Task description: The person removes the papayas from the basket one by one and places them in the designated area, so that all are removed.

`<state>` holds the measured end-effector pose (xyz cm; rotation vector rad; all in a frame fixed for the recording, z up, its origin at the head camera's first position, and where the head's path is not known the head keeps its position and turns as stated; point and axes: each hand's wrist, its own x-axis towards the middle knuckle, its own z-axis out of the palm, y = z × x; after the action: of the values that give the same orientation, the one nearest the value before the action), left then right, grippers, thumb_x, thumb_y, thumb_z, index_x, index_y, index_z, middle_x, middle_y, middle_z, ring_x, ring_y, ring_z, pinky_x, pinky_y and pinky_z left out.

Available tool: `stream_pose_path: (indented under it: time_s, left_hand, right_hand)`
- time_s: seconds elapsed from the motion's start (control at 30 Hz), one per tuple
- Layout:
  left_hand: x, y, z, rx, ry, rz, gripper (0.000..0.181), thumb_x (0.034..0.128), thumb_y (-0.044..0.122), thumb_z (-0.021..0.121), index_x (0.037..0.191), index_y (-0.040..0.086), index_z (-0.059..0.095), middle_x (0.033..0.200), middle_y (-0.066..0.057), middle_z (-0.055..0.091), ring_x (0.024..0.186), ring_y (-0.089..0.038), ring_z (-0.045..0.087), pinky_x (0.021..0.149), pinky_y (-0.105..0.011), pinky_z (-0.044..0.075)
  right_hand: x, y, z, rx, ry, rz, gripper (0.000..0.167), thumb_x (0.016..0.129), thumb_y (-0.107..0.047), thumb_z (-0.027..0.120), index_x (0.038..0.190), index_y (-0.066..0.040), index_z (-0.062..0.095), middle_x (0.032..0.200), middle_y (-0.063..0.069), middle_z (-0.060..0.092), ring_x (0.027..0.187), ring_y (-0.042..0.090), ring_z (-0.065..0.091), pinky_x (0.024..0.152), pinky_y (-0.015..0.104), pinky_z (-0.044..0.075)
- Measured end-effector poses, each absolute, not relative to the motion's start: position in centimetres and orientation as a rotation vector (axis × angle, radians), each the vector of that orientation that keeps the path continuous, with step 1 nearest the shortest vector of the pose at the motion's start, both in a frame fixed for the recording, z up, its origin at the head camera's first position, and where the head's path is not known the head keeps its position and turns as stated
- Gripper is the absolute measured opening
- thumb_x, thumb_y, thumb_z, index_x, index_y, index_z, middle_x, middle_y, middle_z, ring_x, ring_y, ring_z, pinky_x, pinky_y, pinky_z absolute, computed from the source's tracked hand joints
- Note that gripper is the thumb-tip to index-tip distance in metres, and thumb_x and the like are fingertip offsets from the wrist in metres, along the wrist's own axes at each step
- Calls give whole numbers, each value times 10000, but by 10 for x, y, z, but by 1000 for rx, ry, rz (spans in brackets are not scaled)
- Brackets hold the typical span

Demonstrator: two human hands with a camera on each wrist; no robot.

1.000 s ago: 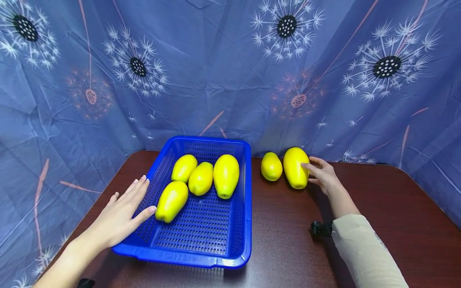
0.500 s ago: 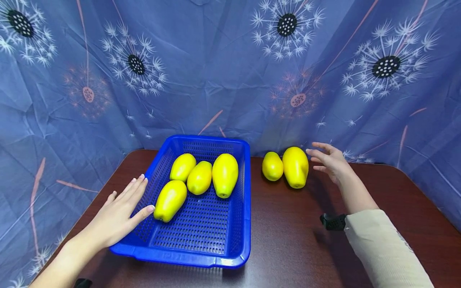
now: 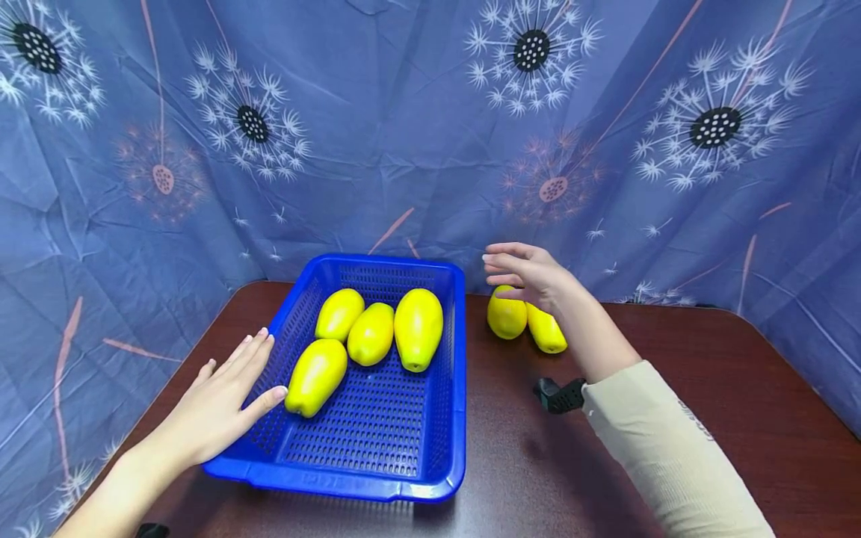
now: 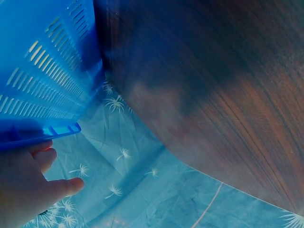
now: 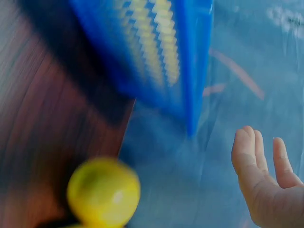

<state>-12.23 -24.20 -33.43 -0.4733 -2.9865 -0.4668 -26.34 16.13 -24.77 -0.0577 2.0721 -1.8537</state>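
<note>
A blue perforated plastic basket (image 3: 460,403) holds several yellow, papaya-like fruits, among them a large one (image 3: 418,329) at its right side and a long one (image 3: 316,377) at the left. My left hand (image 3: 218,411) rests on the basket's left rim, fingers straight. Right of the basket, my right hand (image 3: 531,278) hovers with nothing in it, its fingers loosely extended. Below it stand a small yellow fruit (image 3: 507,317) and a larger yellow fruit (image 3: 548,332), side by side and partly hidden by the hand. The right wrist view shows one yellow fruit (image 5: 102,192), blurred.
Everything stands on a dark reddish-brown table (image 3: 733,373). Behind and around it hangs a blue curtain (image 3: 417,134) with dandelion prints. A dark device (image 3: 558,394) sits at my right wrist, near the beige sleeve (image 3: 662,441).
My right hand has let go of the larger fruit outside the basket, drawn back to the right, then swung left above both loose fruits. The left hand has stayed on the rim.
</note>
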Motion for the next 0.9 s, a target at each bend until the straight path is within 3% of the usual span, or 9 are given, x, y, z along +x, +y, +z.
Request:
stream_pose_path:
  time_s: [0.4, 0.67, 0.9]
  left_hand:
    - [-123, -243, -336, -493, -2971, -430, 753, 945, 478, 456, 1475, 10, 198, 1543, -159, 129, 1415, -320, 66, 1035, -656, 4]
    - [-124, -243, -335, -504, -2957, -397, 760, 944, 474, 462, 1478, 11, 181, 1541, -163, 131, 1413, -326, 72, 1042, -642, -34]
    - [-124, -242, -337, -513, -2957, -362, 778, 942, 474, 467, 1478, 1, 163, 1541, -169, 126, 1411, -337, 72, 1032, -661, -10]
  right_hand:
    - [-259, 50, -251, -63, 1936, -1853, 460, 893, -194, 638, 1321, -97, 502, 1263, 150, 551, 1152, 317, 536, 971, 462, 409]
    - [-245, -4, -269, -42, 1863, -1800, 461, 848, -210, 695, 1274, -107, 550, 1240, 175, 570, 1115, 327, 567, 908, 446, 464]
    - [-229, -31, -294, -19, 1895, -1620, 439, 801, -213, 742, 1183, -86, 567, 1020, 149, 649, 938, 285, 642, 849, 453, 497]
